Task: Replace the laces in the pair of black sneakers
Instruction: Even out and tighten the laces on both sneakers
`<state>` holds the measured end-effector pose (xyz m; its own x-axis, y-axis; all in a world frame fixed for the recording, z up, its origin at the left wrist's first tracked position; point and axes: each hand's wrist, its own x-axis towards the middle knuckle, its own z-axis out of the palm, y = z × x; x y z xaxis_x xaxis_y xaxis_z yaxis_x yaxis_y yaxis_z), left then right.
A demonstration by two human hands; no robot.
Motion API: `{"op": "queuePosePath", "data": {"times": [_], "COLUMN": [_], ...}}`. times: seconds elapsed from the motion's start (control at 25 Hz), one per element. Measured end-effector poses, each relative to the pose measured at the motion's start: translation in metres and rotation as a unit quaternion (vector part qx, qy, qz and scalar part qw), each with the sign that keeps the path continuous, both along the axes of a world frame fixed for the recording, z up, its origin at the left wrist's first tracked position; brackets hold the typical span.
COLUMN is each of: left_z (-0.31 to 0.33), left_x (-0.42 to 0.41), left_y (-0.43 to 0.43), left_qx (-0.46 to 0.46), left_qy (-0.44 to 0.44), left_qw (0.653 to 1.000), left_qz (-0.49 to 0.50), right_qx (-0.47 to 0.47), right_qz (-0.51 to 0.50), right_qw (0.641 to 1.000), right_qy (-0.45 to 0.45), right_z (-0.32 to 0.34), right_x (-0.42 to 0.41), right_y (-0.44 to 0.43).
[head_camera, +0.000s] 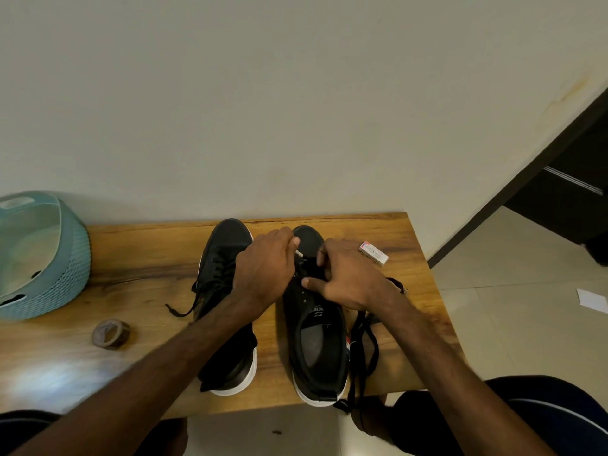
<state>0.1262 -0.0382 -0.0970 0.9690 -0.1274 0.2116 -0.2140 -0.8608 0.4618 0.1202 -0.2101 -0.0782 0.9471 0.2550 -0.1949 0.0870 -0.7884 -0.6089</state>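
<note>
One teal basket (42, 258) stands at the far left of the wooden table (148, 258), partly over its edge. Nearer the person, a tape roll (110, 334) lies flat on the wood. Next comes the left sneaker (227, 245), black with a white sole, toe toward the wall. It is laced, and one lace end (172, 309) trails onto the table toward the tape. The left hand (266, 268) reaches across this shoe, its thumb and forefinger pinching a white lace tip (300, 254) just above the front eyelets of the right sneaker (316, 340). That shoe stands just beside the first, also toe to the wall, with small metal eyelets showing along its throat. The right hand (348, 278) rests on its forepart, fingers curled round the eyelet flap and thumb laid across the upper. Beyond that hand a small white box (373, 253) lies on the table. Right of the shoe a loose lace (365, 350), black, lies looped on the wood and hangs over the near edge. A white paper (592, 301) lies on the floor at far right.
</note>
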Motion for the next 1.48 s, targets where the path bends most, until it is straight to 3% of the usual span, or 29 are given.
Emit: {"op": "queuePosePath", "data": {"times": [0.24,0.44,0.52,0.6,0.68,0.76,0.88,1.16,1.24,1.36,1.4,1.48], "left_z": [0.029,0.052,0.053,0.054,0.053,0.048,0.048,0.063,0.053,0.021,0.012,0.002], "left_x": [0.011,0.033,0.031,0.023,0.013,0.005,0.002,-0.003,-0.003,-0.017,-0.024,-0.030], "left_y": [0.022,0.070,0.073,0.060,0.037,0.015,0.003,-0.004,-0.005,-0.016,-0.021,-0.029], "left_qx": [-0.079,-0.225,-0.249,-0.195,-0.147,-0.154,-0.265,-0.424,-0.391,-0.133,-0.069,-0.032], "left_qy": [0.005,0.006,-0.001,-0.001,0.018,0.035,0.038,0.093,0.133,0.231,0.239,0.208], "left_qw": [0.991,0.947,0.943,0.966,0.984,0.987,0.963,0.900,0.909,0.964,0.968,0.977], "left_qz": [0.106,0.230,0.222,0.167,0.100,0.043,0.034,0.035,0.046,-0.009,-0.024,-0.020], "right_qx": [-0.072,-0.134,-0.156,-0.157,-0.048,0.159,0.322,0.304,0.329,0.417,0.433,0.451], "right_qz": [-0.059,-0.062,-0.057,-0.066,-0.084,-0.055,-0.010,-0.059,-0.088,-0.142,-0.151,-0.148], "right_qw": [0.995,0.988,0.983,0.982,0.995,0.985,0.946,0.943,0.933,0.892,0.879,0.860], "right_qy": [0.022,0.048,0.071,0.077,0.023,-0.020,-0.034,-0.123,-0.115,-0.104,-0.128,-0.188], "right_z": [0.011,0.012,0.017,0.027,0.035,0.044,0.045,0.051,0.063,0.100,0.118,0.153], "right_x": [0.000,-0.004,-0.001,0.004,0.011,0.015,0.013,0.012,0.014,0.021,0.023,0.023], "right_y": [-0.015,-0.026,-0.025,-0.023,-0.016,0.002,0.023,0.020,0.019,0.011,0.006,-0.003]}}
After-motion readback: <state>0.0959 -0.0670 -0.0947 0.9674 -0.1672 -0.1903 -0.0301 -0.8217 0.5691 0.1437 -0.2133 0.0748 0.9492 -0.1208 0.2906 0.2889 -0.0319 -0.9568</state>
